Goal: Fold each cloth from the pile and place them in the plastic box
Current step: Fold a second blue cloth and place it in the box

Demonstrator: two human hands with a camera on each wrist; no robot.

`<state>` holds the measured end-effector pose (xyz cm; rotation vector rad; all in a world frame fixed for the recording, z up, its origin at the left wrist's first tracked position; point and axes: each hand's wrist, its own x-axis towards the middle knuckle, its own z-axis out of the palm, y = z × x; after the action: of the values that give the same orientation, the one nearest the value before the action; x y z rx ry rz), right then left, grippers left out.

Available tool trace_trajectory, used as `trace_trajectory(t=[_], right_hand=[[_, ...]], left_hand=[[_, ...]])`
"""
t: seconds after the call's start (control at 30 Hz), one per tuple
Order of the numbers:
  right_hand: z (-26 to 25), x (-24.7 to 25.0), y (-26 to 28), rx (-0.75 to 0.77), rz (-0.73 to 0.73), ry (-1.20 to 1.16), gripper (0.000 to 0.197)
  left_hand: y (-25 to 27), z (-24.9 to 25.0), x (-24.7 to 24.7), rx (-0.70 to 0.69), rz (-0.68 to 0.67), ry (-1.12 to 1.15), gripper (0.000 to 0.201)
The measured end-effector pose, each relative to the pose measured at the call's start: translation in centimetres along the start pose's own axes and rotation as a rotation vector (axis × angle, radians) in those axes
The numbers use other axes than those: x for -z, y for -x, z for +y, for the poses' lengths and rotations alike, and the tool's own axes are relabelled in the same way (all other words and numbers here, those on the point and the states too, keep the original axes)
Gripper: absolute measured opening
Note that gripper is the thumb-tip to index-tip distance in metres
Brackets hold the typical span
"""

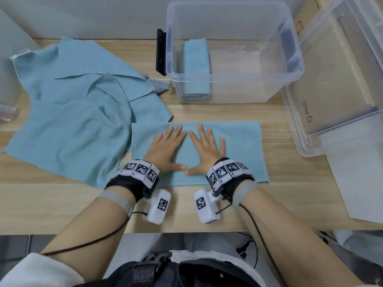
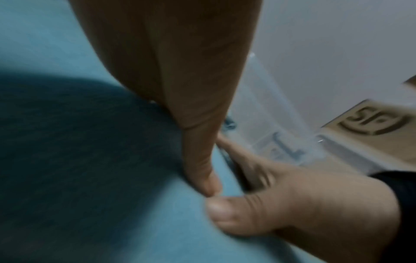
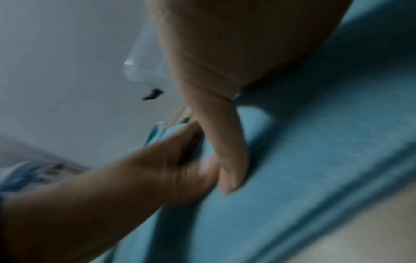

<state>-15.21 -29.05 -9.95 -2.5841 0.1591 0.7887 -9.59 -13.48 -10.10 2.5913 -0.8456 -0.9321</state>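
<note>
Blue microfibre lies folded into a long band on the wooden surface (image 1: 279, 131), where a person's left hand (image 1: 165, 149) and right hand (image 1: 207, 148) press flat on the half-folded cloth (image 1: 242, 146), fingers spread wide, thumbs nearly touching. Smoothing outward from the centre before the next fold should keep edges aligned. One folded cloth (image 1: 195, 67) sits in the plastic box (image 1: 232, 76); the pile (image 1: 68, 104) waits at left.
</note>
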Motion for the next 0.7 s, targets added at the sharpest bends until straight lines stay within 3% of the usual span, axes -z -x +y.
trace_trajectory(t=[0.07,0.23,0.37,0.47,0.57,0.63,0.7], right_hand=[[1.5,0.0,0.2,-0.058,-0.002,0.031,0.127],[4.5,1.7,1.0,-0.225,0.03,-0.013,0.137],[6.2,2.2,1.9,-0.304,0.041,-0.038,0.139],[6.7,2.5,2.7,-0.346,0.057,-0.059,0.135],[5.7,3.3,3.1,-0.426,0.051,-0.097,0.126],[4.1,4.1,3.0,-0.466,0.111,-0.16,0.112],[1.7,4.8,2.6,-0.388,0.205,-0.296,0.092]], left_hand=[[0.6,-1.2,-0.6,0.021,-0.003,-0.107,0.122],[1.8,-2.8,-0.4,0.069,0.039,-0.116,0.139],[3.3,-3.8,-0.1,0.169,0.042,-0.074,0.136],[4.1,-4.5,0.6,0.161,0.037,-0.024,0.133],[4.5,-4.8,1.8,0.132,0.11,0.207,0.109],[4.9,-4.8,2.7,0.166,0.312,0.609,0.071],[5.5,-5.0,3.2,0.257,0.539,0.986,0.045]])
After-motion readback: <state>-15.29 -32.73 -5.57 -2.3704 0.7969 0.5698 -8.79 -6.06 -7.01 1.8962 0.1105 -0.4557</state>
